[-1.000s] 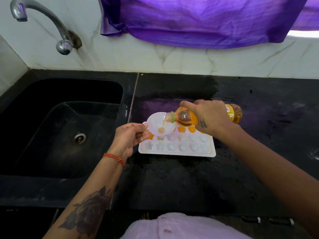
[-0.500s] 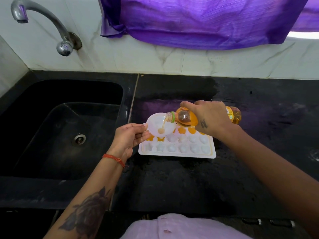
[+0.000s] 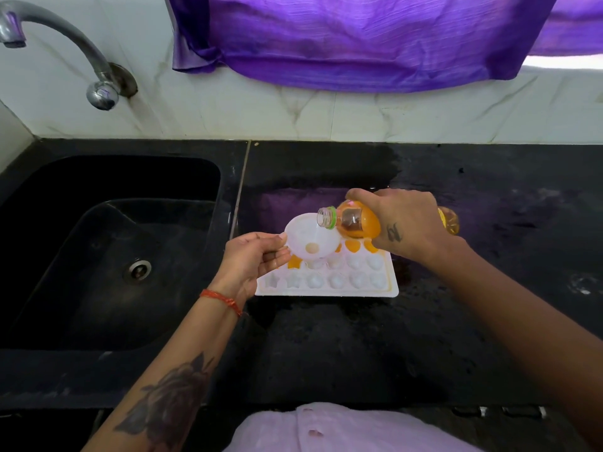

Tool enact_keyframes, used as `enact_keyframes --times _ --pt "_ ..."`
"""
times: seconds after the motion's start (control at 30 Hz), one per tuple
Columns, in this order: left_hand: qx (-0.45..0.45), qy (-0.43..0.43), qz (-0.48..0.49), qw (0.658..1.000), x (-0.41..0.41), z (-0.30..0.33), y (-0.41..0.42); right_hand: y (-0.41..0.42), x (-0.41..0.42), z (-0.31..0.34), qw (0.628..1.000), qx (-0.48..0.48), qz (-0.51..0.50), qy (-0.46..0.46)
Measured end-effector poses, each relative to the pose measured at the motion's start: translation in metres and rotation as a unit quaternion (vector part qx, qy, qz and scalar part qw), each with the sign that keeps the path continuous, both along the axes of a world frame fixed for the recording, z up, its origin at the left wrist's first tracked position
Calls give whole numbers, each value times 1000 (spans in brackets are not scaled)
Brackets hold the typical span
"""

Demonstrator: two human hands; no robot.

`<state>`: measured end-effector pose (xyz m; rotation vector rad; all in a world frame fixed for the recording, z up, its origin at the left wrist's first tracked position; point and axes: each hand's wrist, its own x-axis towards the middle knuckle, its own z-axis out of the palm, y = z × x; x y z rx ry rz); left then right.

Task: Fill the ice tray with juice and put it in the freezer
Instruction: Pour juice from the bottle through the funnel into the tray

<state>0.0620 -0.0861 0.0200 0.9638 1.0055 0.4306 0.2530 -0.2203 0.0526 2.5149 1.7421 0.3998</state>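
Note:
A white ice tray (image 3: 326,290) lies flat on the black counter, a few far-row cells orange with juice, the nearer cells pale. My left hand (image 3: 253,259) pinches the rim of a white funnel (image 3: 303,234) held over the tray's far left cells; a little juice sits at its throat. My right hand (image 3: 408,221) grips a clear bottle of orange juice (image 3: 355,221), tipped nearly flat with its open mouth over the funnel. No stream of juice shows at the mouth.
A black sink (image 3: 107,252) with a steel drain lies left of the tray, a curved steel tap (image 3: 81,57) above it. A purple cloth (image 3: 359,40) hangs over the white marble wall. The counter's front edge runs near my pink shirt (image 3: 326,429).
The bottle has levelled a little and its thin stream into the funnel has stopped. Both hands and the funnel stay over the same far left cells.

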Motion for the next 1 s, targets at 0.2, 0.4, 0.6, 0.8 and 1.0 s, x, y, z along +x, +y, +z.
enact_keyframes --times 0.2,0.4,0.6,0.8,1.0 --pt "-1 10 -8 1000 5 -4 -3 -4 6 -6 998 -23 -6 -51" --pt "-2 11 -6 1000 6 -4 -3 -6 7 -7 998 -27 -9 -60" --pt "-3 14 -4 1000 5 -3 -3 -5 9 -9 998 -27 -11 -54" --pt "-1 8 -3 1000 5 -3 -2 -5 10 -11 999 -23 -14 -31" --pt "3 2 -4 1000 8 0 -2 -10 10 -5 1000 -1 -25 10"
